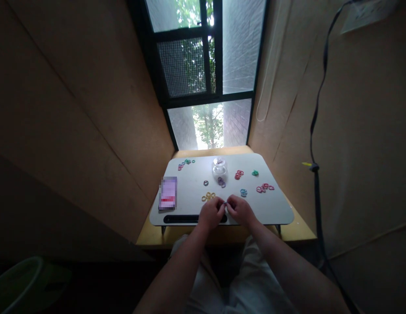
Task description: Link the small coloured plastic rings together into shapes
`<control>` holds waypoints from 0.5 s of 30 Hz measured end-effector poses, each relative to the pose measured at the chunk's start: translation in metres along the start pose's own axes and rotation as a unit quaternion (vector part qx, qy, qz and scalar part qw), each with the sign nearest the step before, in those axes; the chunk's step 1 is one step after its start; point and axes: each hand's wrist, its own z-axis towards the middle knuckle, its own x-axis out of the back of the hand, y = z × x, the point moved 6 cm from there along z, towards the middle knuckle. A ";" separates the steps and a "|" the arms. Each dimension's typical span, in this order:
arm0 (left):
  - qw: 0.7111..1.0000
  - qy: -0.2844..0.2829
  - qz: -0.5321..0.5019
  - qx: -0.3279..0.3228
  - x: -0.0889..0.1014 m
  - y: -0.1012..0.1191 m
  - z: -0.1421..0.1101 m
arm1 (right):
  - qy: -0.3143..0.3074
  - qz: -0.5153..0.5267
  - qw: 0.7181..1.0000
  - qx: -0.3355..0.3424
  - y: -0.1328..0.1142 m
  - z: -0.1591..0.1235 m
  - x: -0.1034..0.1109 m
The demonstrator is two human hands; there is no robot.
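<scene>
Just inside the near edge of the white counter (189,178), the left hand (210,212) and right hand (241,211) meet, the fingers of both pinching a small dark piece (225,203) too tiny to make out. The left hand hides part of a black slot (181,219). Just beyond it lie yellow rings (208,196); a pixelated phone (168,193) lies near the left edge. Farther off, purple rings (221,182) lie before a clear jar (219,168), contents unclear.

Two hands (211,213), one jar (219,170), one phone (169,192), one white table (188,187) (rings (238,175) too small to count).
</scene>
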 end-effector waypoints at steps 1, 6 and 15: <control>1.000 0.001 0.002 0.001 0.000 0.000 0.000 | 0.002 0.000 1.000 -0.001 0.000 0.000 0.000; 1.000 0.000 0.014 0.007 0.000 0.001 -0.001 | 0.012 -0.001 1.000 -0.001 0.000 0.000 0.001; 1.000 -0.004 0.016 0.007 0.000 0.002 -0.001 | 0.006 -0.003 1.000 -0.001 -0.002 0.000 0.002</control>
